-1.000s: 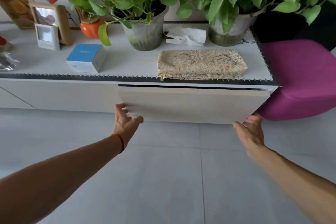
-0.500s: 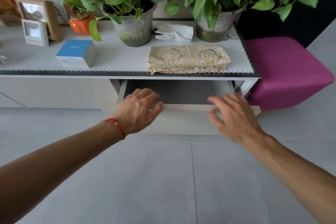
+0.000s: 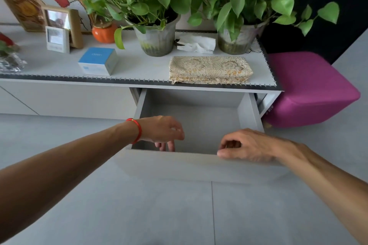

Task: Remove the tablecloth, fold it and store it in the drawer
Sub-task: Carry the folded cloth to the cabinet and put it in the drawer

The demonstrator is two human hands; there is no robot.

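I see the folded tablecloth [image 3: 210, 69], cream with a gold floral pattern, lying on the cabinet top [image 3: 135, 65] right above the open drawer [image 3: 199, 125]. My left hand [image 3: 163, 131] hooks curled fingers over the drawer's front edge; my right hand [image 3: 249, 145] pinches that edge.

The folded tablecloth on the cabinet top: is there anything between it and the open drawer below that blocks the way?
Nothing visible blocks it. The folded tablecloth lies at the cabinet's front edge, directly above the open drawer, whose visible inside holds nothing. Only the left hand and right hand are at the drawer's front panel.
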